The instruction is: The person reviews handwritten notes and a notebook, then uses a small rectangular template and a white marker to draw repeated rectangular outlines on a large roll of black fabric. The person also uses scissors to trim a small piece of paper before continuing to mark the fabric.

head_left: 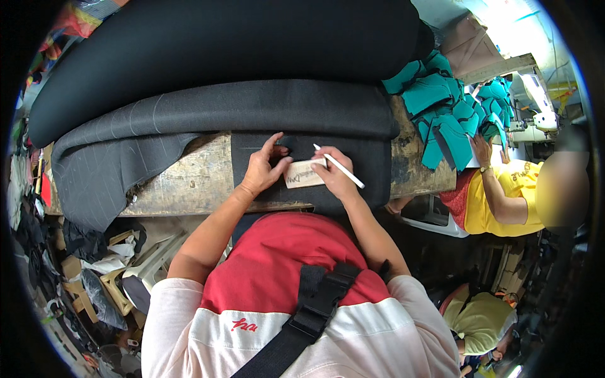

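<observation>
A small pale block or template (305, 174) with dark handwriting lies over dark grey fabric (249, 149) on the wooden table, in front of me. My right hand (339, 174) grips a slim white pen (341, 167), which slants across its fingers. The same hand's thumb and fingertips are at the block's right edge. At the block's left end is my left hand (261, 169), open, with thumb and index finger apart. Its thumb tip comes close to the block's corner; whether it touches I cannot tell. Its other fingertips rest on the fabric.
Behind the work lie a folded grey fabric (252, 108) and a large black roll (227, 47). Teal cut pieces (435, 94) are heaped at the right of the wooden table (208, 170). Beside them sits a person in yellow (517, 192), near a sewing machine (539, 104).
</observation>
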Motion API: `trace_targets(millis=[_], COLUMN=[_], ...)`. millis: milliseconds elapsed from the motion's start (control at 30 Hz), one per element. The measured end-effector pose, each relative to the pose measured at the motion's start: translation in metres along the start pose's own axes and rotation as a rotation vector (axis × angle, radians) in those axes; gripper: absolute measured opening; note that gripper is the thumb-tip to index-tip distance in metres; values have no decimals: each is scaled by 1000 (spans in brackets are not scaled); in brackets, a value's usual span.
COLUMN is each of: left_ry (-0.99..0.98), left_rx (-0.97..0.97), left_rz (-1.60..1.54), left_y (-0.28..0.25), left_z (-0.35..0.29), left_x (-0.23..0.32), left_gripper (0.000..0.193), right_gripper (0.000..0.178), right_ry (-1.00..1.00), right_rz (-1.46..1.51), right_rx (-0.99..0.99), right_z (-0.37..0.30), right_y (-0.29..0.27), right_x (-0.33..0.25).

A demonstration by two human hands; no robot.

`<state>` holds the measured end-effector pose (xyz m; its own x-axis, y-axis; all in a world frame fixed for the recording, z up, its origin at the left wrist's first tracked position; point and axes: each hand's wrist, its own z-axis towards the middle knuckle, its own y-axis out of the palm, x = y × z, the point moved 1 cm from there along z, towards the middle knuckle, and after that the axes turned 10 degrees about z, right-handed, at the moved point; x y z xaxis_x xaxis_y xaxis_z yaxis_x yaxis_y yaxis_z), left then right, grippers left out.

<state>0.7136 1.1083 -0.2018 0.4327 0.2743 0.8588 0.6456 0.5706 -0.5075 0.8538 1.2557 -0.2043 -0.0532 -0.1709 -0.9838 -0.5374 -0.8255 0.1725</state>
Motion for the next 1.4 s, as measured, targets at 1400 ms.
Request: trace_targets(millis=[1400], left_ry=[317], left_rx=[-135], left_rz=[726], left_y=[4], left_z=[-62], left_x=[-1], left_gripper=[33], right_gripper=[12], right_ry=[37], right_rz=[-606], right_rx=[157], right_z=[-31], right_y=[-1], right_x=[-25])
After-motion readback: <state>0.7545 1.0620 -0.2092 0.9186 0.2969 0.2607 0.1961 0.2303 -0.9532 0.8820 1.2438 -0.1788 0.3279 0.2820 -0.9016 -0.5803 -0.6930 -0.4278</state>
